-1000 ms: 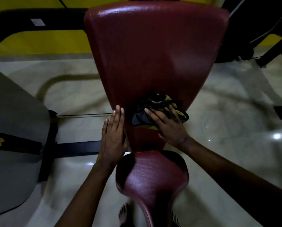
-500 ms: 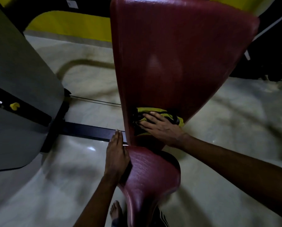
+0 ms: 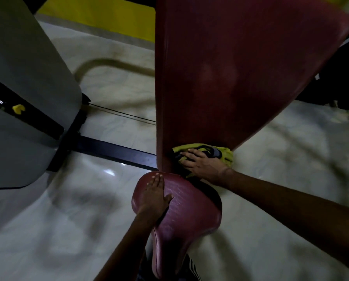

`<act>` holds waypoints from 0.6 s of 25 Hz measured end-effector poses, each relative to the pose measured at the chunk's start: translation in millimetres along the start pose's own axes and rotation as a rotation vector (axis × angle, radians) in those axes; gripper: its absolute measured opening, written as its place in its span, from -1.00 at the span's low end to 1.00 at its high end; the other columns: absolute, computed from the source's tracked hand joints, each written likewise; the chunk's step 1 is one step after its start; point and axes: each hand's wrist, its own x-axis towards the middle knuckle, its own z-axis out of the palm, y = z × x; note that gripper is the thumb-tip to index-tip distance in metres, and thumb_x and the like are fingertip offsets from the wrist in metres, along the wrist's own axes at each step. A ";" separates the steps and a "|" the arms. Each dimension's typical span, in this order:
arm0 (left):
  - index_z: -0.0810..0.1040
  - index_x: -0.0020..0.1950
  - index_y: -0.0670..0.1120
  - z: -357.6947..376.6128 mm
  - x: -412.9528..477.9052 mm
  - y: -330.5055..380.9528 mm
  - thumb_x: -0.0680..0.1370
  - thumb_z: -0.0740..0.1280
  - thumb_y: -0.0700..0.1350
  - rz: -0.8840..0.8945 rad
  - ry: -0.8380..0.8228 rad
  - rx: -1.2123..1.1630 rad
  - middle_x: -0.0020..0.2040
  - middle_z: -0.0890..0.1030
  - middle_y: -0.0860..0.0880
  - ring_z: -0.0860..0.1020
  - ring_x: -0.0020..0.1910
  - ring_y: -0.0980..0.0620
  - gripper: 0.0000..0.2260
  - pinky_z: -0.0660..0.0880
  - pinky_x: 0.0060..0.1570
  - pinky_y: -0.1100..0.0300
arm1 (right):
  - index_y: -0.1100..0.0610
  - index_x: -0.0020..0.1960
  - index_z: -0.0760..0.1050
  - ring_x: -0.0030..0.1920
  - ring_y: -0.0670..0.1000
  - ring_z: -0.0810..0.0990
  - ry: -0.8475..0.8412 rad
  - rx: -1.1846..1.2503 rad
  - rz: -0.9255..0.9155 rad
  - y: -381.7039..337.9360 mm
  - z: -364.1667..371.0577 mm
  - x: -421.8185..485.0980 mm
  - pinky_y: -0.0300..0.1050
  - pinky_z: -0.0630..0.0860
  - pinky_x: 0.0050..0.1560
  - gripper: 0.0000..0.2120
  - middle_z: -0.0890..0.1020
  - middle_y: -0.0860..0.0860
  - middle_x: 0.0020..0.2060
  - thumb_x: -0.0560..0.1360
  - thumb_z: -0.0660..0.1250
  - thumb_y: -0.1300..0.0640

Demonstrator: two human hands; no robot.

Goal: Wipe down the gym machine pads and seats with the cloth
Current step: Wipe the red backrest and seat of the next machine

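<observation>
Maroon vinyl back pad (image 3: 240, 78), yellow-green cloth (image 3: 223, 155) at its base.
Flat-fingered right hand (image 3: 204, 165) presses cloth; left hand (image 3: 154, 192) lies flat on maroon seat (image 3: 189, 211) just below.

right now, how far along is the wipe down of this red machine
Done: unclear; the back pad shows no visible wipe marks. In hand: the right hand presses the yellow cloth on the back pad's narrow bottom end. Remaining: the seat, where the left hand rests flat with no cloth on it, likely comes next.
</observation>
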 end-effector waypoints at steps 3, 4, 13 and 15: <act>-0.07 0.62 -0.15 4.7 0.1 -4.6 0.62 0.17 0.20 0.007 0.049 -0.045 0.63 -0.03 -0.08 -0.07 0.60 0.01 -0.26 -0.13 0.53 0.15 | 0.15 0.34 0.55 0.45 0.19 0.41 -0.020 -0.026 -0.079 0.3 13.5 3.3 0.13 0.30 0.47 -0.54 0.55 0.03 0.35 0.45 0.25 0.16; -0.06 0.62 -0.14 6.8 -0.8 -5.6 0.62 0.18 0.20 0.005 0.055 -0.075 0.63 -0.03 -0.08 -0.07 0.60 0.01 -0.26 -0.13 0.53 0.15 | 0.11 0.29 0.59 0.42 0.17 0.46 -0.035 -0.035 -0.080 -4.7 13.1 12.2 0.12 0.33 0.44 -0.57 0.58 0.00 0.31 0.43 0.32 0.17; -0.05 0.62 -0.11 14.6 -6.8 -8.5 0.60 0.21 0.21 -0.020 0.129 -0.162 0.63 -0.03 -0.06 -0.08 0.60 0.05 -0.25 -0.17 0.51 0.20 | 0.06 0.09 0.70 0.30 0.15 0.57 -0.039 -0.087 -0.181 -24.8 30.1 46.4 0.07 0.43 0.37 -0.69 0.67 -0.01 0.14 0.36 0.41 0.14; -0.07 0.62 -0.11 11.9 -8.0 -5.0 0.61 0.20 0.19 -0.027 0.122 -0.168 0.63 -0.05 -0.05 -0.09 0.60 0.06 -0.26 -0.18 0.51 0.21 | 0.00 0.10 0.69 0.30 0.13 0.58 -0.008 -0.099 -0.187 -16.8 26.1 45.6 0.06 0.43 0.37 -0.69 0.66 -0.04 0.14 0.35 0.48 0.07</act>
